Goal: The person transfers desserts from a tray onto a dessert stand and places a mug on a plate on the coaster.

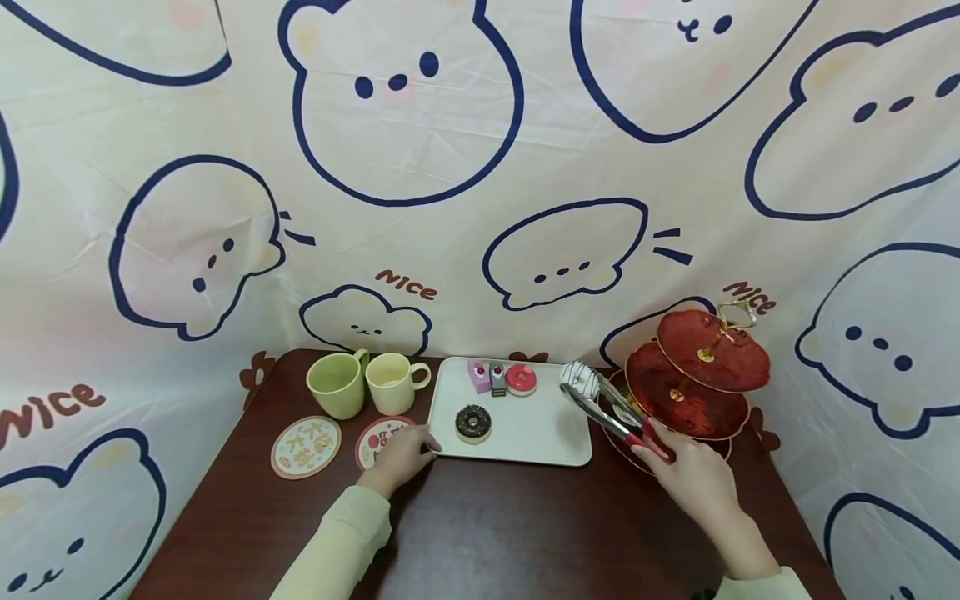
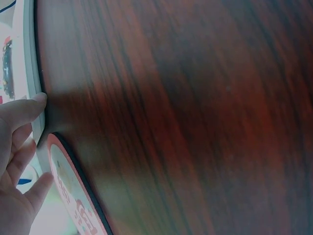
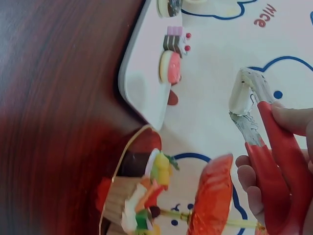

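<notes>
My right hand (image 1: 693, 475) grips red-handled metal tongs (image 3: 271, 176). Between the tong tips is a white doughnut with dark drizzle (image 1: 580, 379), held over the right end of the white tray (image 1: 540, 433). At the tray's near left corner, my left hand (image 1: 405, 457) holds the rim with its fingertips. On the tray lie a chocolate doughnut (image 1: 473, 423), a pink doughnut (image 1: 521, 379), a pink cake slice (image 1: 480, 377) and a brown cake slice (image 1: 498, 379). Beside the tongs stands a tiered stand with red plates (image 1: 712, 350).
Left of the tray are a green mug (image 1: 336, 385) and a cream mug (image 1: 390, 383). Two round coasters lie in front of them, one pale (image 1: 306, 447), the other red-edged (image 1: 372, 437) and partly under my left hand. Fruit-topped cakes (image 3: 161, 169) fill the stand's bottom tier.
</notes>
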Motion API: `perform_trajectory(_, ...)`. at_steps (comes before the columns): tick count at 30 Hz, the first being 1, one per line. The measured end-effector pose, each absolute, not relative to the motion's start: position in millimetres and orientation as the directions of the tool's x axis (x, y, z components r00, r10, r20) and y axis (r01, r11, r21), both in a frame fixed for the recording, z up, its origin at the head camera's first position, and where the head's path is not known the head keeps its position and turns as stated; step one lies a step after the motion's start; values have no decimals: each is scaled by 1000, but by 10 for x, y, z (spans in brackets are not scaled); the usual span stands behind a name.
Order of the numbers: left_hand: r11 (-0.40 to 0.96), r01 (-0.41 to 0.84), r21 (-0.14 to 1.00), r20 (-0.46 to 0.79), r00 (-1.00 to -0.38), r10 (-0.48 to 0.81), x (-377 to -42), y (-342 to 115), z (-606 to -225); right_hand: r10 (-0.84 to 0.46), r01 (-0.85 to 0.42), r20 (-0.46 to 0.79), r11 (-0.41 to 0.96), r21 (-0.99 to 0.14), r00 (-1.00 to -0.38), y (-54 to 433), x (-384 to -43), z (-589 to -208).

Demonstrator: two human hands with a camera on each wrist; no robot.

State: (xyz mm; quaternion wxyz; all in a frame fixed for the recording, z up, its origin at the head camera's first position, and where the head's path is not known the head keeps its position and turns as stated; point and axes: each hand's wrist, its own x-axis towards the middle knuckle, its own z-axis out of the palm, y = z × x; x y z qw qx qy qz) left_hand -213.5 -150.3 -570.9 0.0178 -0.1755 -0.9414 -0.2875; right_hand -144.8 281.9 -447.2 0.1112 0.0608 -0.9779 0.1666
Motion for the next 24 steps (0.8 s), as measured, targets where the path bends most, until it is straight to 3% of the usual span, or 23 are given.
perform_trajectory(6, 777, 331, 536, 122, -941, 317, -2137, -1507, -5696, -46, -104, 193, 947, -305, -980, 2948, -1406, -4383)
perform_trajectory(16, 773, 343, 534, 136, -937, 322, -2145, -1510, -5716, -53, -169, 376, 944, -282, -925, 3201, -1331, -4329)
perform_trajectory(24, 773, 340, 536, 134, -938, 320, -2146, -1509, -5724, 6, -65, 239, 956, -285, -971, 3418, -1332, -4319)
